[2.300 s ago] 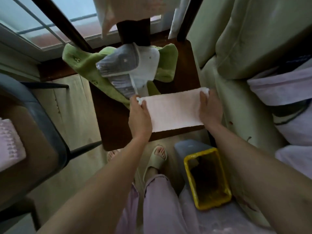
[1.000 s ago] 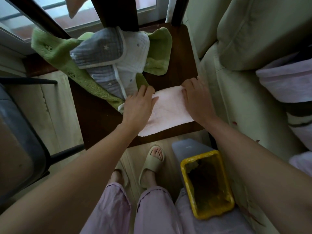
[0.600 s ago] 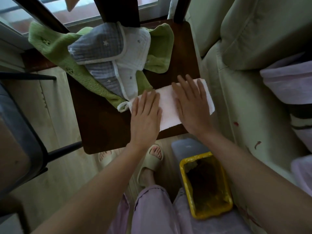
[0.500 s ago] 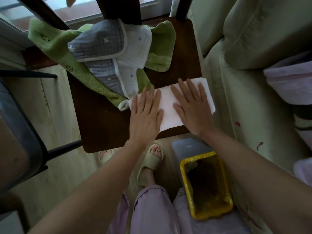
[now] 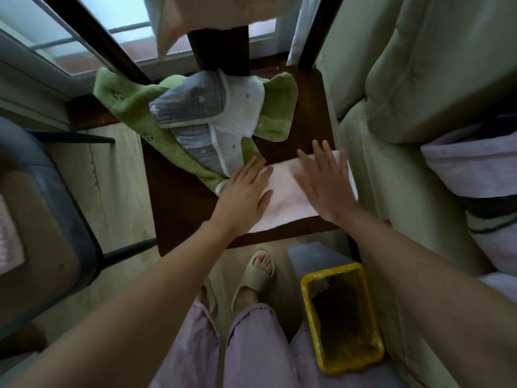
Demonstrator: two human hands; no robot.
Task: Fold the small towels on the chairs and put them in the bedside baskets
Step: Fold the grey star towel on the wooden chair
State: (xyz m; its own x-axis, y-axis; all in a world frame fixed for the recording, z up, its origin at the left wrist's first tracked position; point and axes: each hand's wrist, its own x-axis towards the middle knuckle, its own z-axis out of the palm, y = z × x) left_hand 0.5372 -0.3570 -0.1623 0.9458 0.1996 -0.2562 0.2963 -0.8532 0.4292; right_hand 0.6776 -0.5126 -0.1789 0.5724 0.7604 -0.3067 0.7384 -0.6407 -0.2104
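One yellow basket (image 5: 370, 357) is seen nearest, on the floor beside two slippered feet. Beyond it, one pink towel (image 5: 288, 197), folded into a strip, is laid along the near edge of one dark wooden chair seat (image 5: 179, 208). It is pressed flat by two hands: left hand (image 5: 246, 191) and right hand (image 5: 324, 183), fingers straight and spread. Farther back, one green towel (image 5: 131, 107) and one grey-and-white towel (image 5: 212, 113) are heaped.
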